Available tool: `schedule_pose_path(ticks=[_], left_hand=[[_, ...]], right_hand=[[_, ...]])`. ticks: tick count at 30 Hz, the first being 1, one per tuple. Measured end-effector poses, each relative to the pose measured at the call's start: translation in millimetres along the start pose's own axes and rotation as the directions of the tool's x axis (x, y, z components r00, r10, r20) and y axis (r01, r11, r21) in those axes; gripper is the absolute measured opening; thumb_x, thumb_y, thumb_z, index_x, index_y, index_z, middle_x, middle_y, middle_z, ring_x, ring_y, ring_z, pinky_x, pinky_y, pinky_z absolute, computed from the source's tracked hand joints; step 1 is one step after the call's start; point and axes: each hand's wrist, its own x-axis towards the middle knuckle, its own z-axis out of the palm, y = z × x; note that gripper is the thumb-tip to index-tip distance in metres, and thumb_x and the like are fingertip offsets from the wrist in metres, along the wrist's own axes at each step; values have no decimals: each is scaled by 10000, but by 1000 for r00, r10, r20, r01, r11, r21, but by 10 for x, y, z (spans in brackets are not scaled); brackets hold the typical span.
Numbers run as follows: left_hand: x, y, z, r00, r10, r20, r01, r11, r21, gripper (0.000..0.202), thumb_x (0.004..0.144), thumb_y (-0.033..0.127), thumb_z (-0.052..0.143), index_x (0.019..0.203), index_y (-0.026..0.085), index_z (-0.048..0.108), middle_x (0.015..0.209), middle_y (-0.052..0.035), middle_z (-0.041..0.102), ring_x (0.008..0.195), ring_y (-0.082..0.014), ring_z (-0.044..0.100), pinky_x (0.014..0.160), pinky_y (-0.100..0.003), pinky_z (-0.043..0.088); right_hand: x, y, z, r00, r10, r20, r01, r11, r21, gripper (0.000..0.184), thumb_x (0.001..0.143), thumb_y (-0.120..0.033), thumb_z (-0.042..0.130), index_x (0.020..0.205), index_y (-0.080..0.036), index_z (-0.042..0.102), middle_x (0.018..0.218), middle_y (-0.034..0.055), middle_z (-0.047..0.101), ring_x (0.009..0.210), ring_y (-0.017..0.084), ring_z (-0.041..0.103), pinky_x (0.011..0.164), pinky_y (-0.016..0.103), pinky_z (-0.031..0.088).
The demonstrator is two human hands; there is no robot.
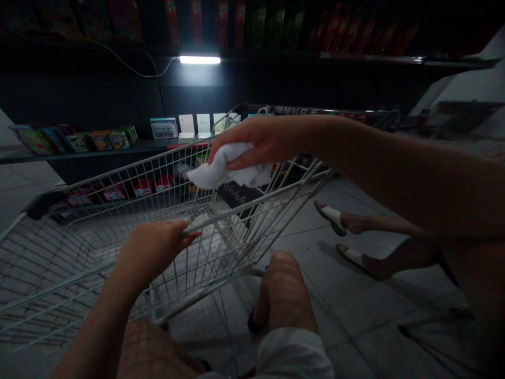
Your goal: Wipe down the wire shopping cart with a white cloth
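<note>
A wire shopping cart (221,258) stands right in front of me, its basket stretching off to the left. My left hand (158,246) is wrapped round the top rail of its near side. Above the cart's handle end, my right hand (248,139) grips a crumpled white cloth (221,167), which hangs down from the fingers. Whether the cloth touches the wires behind it, I cannot tell. A dark printed panel (236,199) shows inside the cart below the cloth.
Behind the cart are dark shelves (244,95) with bottles (223,23), small boxes (108,139) and a lit tube lamp (200,60). On the tiled floor at right are another person's feet in white shoes (333,217). My knee (286,284) is close to the cart.
</note>
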Motion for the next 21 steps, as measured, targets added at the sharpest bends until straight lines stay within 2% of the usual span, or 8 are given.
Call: schedule_pose_path(ticks=[3,8,11,14,17,18,19,21], left_hand=[[-11,-13,16,1000,6,-23,-6,1000,-3,512,967,597,327,850,216,649,682,-62,683,634,-206,645,514,-287,256],[-21,-32,18,1000,-1,-20,1,1000,-7,501,958,608,334,826,218,619,676,-50,674,631,-201,637,520,-285,256],[-24,-50,-2,1000,-7,6,7,1000,1,494,958,605,332,830,215,607,697,-47,681,648,-199,645,535,-281,279],[-10,-8,-64,998,-39,46,38,999,22,484,958,602,333,844,215,601,712,-48,693,676,-211,665,538,-276,293],[66,193,-176,998,-59,-13,59,998,26,468,944,619,367,973,220,611,863,-62,740,783,-242,698,556,-276,332],[114,306,-220,998,-45,-49,46,999,20,468,942,619,376,1027,222,609,935,-69,746,831,-250,702,570,-279,354],[174,438,-266,996,-15,-84,16,1000,13,468,944,613,381,1073,223,604,998,-75,745,880,-255,701,590,-282,379],[336,739,-354,991,56,-125,-55,998,8,441,956,573,393,1133,222,593,1063,-81,735,948,-253,690,629,-285,417]], right_hand=[[-439,99,218,990,27,-140,-43,993,-110,384,870,-97,542,1241,-156,625,1212,57,683,1093,186,663,961,362,531],[-1144,168,1516,890,44,-455,-113,986,-126,333,897,-113,510,1142,-271,670,1332,48,640,1397,244,466,1138,567,439],[-1510,240,1962,859,-34,-511,-14,996,-89,315,926,-129,460,1101,-273,679,1287,55,669,1414,219,444,1103,491,507],[-1770,374,1831,717,15,-697,-129,985,-111,328,932,-161,434,1157,-272,644,1316,75,646,1410,239,450,1089,497,512],[-1834,555,1401,360,152,-920,-448,893,-27,382,938,-207,419,1291,-243,561,1418,118,551,1427,282,422,1152,570,409],[-1799,610,1290,284,191,-940,-513,858,19,415,940,-210,408,1339,-229,524,1452,128,514,1432,286,411,1162,573,390],[-1738,653,1230,255,235,-938,-556,829,56,450,940,-206,395,1380,-223,487,1478,131,481,1442,288,394,1163,576,386],[-1567,680,1303,310,330,-892,-604,793,84,513,925,-186,376,1430,-250,440,1511,106,443,1473,287,340,1143,596,401]])
